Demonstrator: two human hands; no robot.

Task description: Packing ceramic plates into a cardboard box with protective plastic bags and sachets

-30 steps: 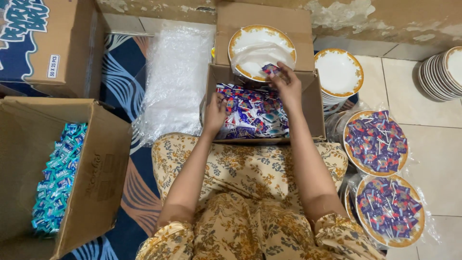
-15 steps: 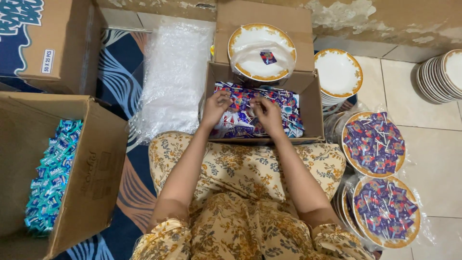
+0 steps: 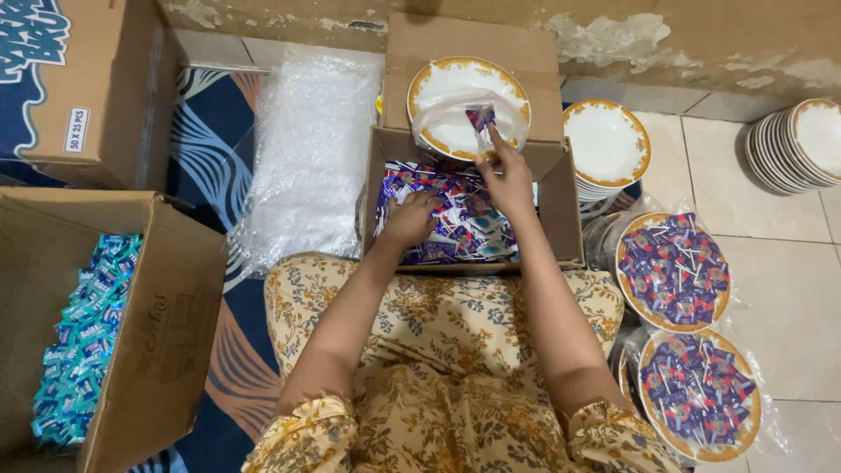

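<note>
Our right hand (image 3: 506, 180) was stretched to the far side, pinching a purple wrapped candy (image 3: 479, 117) over the white plate (image 3: 438, 88); our left hand (image 3: 410, 217) sat nearer, curled into the candy box (image 3: 561, 201), just left of it.

candies (image 3: 455, 219): purple wrapped, heaped in open box (image 3: 561, 210) | plate (image 3: 438, 96): white, gold rim, one candy
</note>
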